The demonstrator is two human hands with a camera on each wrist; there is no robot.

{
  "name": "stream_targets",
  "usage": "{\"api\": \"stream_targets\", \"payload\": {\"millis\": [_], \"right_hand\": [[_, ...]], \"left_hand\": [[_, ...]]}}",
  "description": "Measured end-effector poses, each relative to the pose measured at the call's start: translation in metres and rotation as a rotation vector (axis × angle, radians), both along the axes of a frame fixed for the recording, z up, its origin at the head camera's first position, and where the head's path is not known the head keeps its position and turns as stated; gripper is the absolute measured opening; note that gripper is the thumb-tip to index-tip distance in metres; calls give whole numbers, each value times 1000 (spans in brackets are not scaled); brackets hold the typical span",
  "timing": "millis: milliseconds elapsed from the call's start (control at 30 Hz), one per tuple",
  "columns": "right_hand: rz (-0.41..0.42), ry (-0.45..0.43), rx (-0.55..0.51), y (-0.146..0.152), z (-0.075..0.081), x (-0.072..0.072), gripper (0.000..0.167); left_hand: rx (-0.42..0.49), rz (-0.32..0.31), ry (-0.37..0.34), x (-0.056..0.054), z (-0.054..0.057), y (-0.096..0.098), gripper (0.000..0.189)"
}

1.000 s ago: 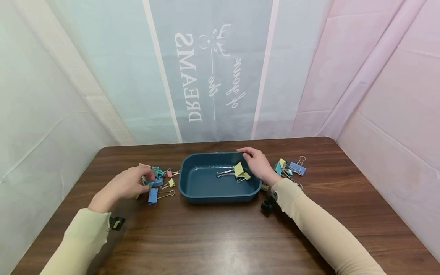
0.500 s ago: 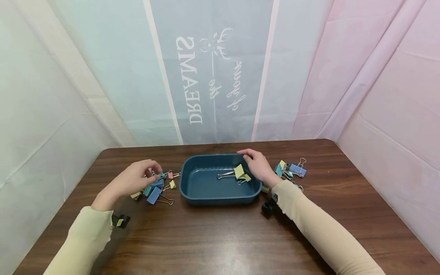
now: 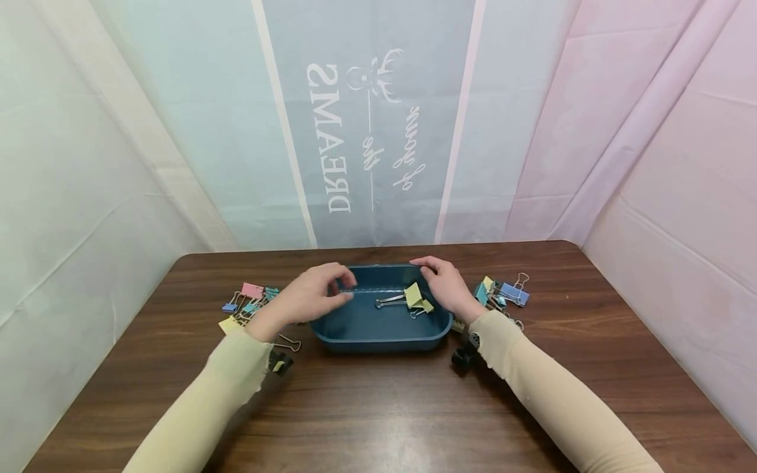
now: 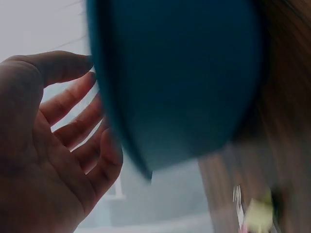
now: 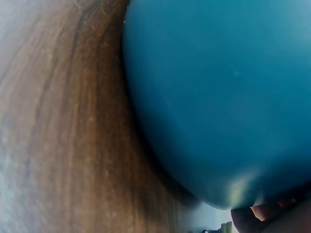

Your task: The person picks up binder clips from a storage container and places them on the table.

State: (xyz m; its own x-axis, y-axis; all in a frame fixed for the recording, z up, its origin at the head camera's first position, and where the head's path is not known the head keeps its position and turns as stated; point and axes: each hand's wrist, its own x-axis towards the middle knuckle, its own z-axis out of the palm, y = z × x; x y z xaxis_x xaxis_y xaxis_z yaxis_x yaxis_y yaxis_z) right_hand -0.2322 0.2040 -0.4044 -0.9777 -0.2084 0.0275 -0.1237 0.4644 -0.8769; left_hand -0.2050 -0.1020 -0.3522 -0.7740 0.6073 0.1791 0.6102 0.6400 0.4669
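A dark blue tray [image 3: 378, 343] stands mid-table, with a large yellow binder clip [image 3: 412, 295] and a smaller yellow one [image 3: 427, 305] inside at its right. My left hand [image 3: 310, 292] reaches over the tray's left side, thumb and fingers bent toward each other. In the left wrist view, the tray wall [image 4: 180, 82] hides the fingertips of the left hand [image 4: 63, 121], so I cannot tell whether a clip is between them. My right hand [image 3: 446, 286] grips the tray's back right corner; its curled fingers [image 5: 265, 212] show low in the right wrist view.
Left of the tray lies a pile of binder clips, including a pink one [image 3: 252, 290] and a small blue one [image 3: 229, 307], partly covered by the left arm. A second pile, with a blue clip [image 3: 514, 293], lies right of the tray. Pale cloth [image 3: 378, 131] hangs behind the table.
My left hand has left the clip pile and moved right, over the tray's left side. The right hand stays at the tray's corner, and the two yellow clips in the tray have not moved.
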Motion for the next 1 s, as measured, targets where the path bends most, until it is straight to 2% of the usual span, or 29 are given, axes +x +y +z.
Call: {"api": "stream_targets", "payload": {"millis": [233,333,433,500,700,833,1000], "right_hand": [[2,-2,4,0,-2,-3,34],[-1,-2,9,0,-3,-4,35],[-3,-2,15,1,-3,-4,35],[-2,2,18,1,-3,-4,35],[-7,6,19,2,0,-2,34],[-3,0,16,2,0,-2,34],[3,1,20,1,-1,-2,34]], "left_hand": [[-4,-9,-88,-11,-15,45,34],[-78,8,-76,-12,-21,64,41],[-194,10,-62,-11,-27,81,52],[-250,-3,-87,-10,-31,90,60],[-288,-67,-183,-7,-36,101,70],[-293,-83,-189,-5,-37,102,64],[-300,-82,-157,-3,-38,101,56]]}}
